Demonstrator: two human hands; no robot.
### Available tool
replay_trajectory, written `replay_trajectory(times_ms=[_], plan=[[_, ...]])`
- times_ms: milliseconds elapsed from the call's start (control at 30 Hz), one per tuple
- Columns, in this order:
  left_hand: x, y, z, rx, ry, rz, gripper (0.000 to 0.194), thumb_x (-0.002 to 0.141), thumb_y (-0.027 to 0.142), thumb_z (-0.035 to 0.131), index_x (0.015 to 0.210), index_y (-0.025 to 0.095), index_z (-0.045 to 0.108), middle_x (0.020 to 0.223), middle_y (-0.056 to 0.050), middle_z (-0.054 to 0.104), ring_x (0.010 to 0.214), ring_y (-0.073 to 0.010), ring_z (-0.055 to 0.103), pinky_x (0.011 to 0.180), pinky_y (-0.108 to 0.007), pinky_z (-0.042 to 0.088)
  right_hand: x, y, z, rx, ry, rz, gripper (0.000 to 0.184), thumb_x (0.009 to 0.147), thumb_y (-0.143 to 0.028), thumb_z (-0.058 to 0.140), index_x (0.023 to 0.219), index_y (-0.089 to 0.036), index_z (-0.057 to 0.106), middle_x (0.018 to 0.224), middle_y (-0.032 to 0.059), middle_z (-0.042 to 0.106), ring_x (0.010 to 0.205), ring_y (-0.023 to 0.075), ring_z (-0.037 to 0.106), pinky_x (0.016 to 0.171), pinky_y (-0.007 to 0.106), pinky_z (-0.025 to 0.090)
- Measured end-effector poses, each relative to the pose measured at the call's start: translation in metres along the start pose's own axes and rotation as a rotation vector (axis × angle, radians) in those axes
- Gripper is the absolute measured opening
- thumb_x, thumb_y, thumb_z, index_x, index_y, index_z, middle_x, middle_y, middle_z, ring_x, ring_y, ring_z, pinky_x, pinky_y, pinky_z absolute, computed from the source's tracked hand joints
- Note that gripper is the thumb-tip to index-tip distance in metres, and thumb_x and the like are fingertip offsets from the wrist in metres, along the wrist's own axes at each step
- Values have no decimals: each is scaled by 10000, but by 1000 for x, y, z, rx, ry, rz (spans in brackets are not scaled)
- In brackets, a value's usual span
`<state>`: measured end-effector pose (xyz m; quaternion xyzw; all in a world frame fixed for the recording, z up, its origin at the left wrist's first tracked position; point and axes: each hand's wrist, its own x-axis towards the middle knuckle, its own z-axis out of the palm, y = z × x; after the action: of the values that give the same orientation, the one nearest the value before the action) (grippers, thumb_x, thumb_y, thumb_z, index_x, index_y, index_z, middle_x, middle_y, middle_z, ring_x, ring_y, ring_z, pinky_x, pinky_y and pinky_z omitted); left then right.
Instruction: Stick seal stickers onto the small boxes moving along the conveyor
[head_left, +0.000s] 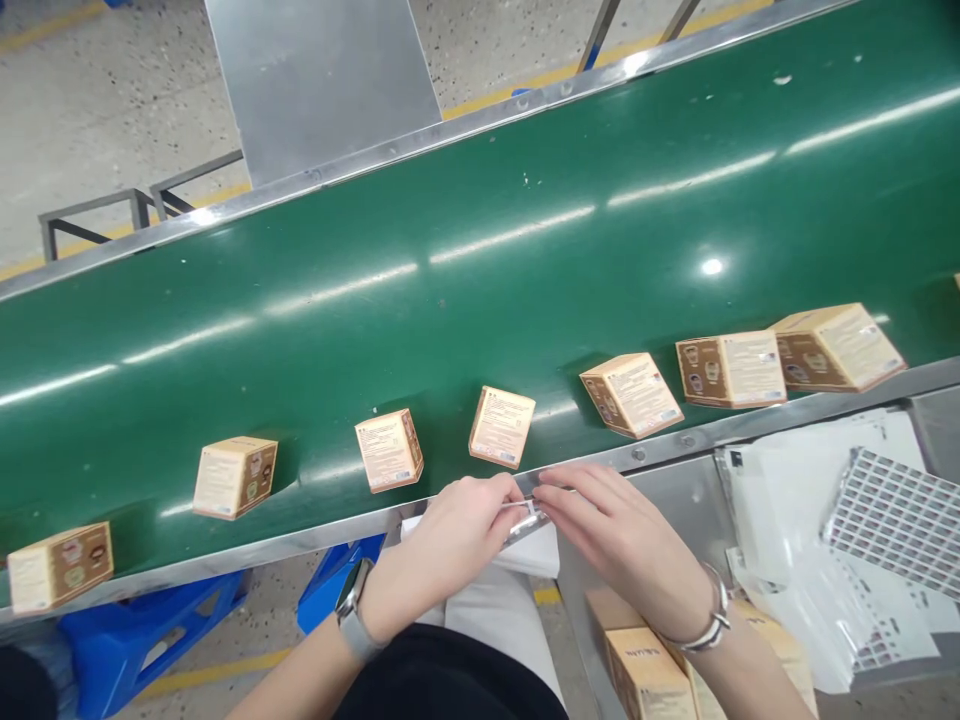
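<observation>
My left hand (465, 525), with a watch on its wrist, is closed, thumb and forefinger pinched on a thin pale strip (517, 504). Its kind is too small to tell. Fingers bent together, my right hand (611, 520) meets the strip from the other side; a bracelet circles that wrist. Both hands are at the near metal edge of the green conveyor belt (450, 330). Just beyond them stands a small beige and brown box (502, 427) with printed text on top. Under the hands a white sheet (536, 552) lies over my lap, partly hidden.
Several similar boxes line the belt's near side, including one box (388, 450) to the left and another box (632, 395) to the right. A sticker sheet (896, 520) lies on white papers at right. More cartons (649, 670) sit below my right arm. A blue stool (150, 630) stands left.
</observation>
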<state>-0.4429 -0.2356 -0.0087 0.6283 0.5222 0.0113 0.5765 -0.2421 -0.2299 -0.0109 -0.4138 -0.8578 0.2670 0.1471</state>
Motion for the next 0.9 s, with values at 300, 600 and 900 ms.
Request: replay_trajectory(times_ms=[300,600,900], plan=[[11,-13,-15,101,30,9,134,942,166,499,845,191,589,921,-26,726,876,-195,681,732,-297,514,0,1,29,406,342,434,96,909,-224,589,848,-230,664,1058,87,731,1020,229,679,881,403,549],[43,-31,6,486,-110,402,202,917,54,481,799,147,616,1582,-99,317,1490,-223,230,1215,-413,293,26,35,98,919,878,1174,350,679,-508,736,776,-176,688,1129,139,730,1034,285,683,898,447,545],[58,-23,15,493,-101,432,242,923,40,437,862,125,655,1585,-110,297,1491,-204,208,1221,-370,284,24,44,94,811,989,1212,380,644,-517,740,779,-169,667,1102,155,722,993,284,688,868,443,556]])
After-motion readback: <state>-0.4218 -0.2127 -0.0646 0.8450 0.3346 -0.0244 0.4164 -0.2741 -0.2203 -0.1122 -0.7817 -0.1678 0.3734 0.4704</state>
